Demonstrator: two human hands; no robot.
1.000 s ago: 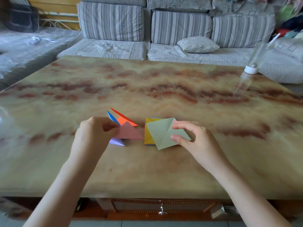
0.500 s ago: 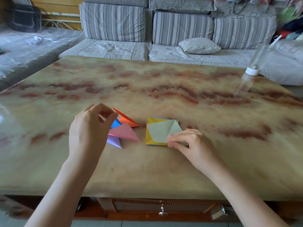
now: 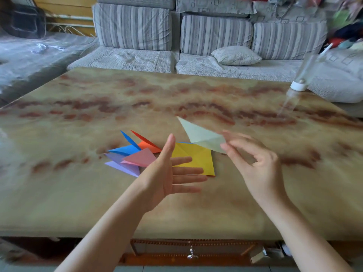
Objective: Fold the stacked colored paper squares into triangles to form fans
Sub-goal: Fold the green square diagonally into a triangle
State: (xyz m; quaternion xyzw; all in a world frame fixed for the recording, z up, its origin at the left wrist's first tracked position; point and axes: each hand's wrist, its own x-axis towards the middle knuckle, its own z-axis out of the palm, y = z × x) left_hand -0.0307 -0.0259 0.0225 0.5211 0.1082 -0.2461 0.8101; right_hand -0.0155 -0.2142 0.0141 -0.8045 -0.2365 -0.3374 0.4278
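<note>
My right hand (image 3: pixel 253 165) pinches a pale green paper square (image 3: pixel 200 135) at its near corner and holds it lifted above the table. Under it lies the stack of paper squares with a creased yellow sheet (image 3: pixel 193 157) on top. My left hand (image 3: pixel 169 173) hovers open, palm facing right, fingers straight over the stack's near edge. To the left lie folded triangles fanned together: orange (image 3: pixel 146 144), blue (image 3: pixel 126 149), pink (image 3: pixel 140 159) and lilac (image 3: pixel 122 163).
The marble-patterned table (image 3: pixel 98 193) stretches wide around the papers. An upturned clear bottle with a white cap (image 3: pixel 299 83) stands at the far right. A striped sofa (image 3: pixel 176 36) with a cushion (image 3: pixel 235 55) runs behind the table.
My right hand has lifted the pale green square off the stack, baring the yellow sheet. My left hand has left the folded triangles and opened beside the stack.
</note>
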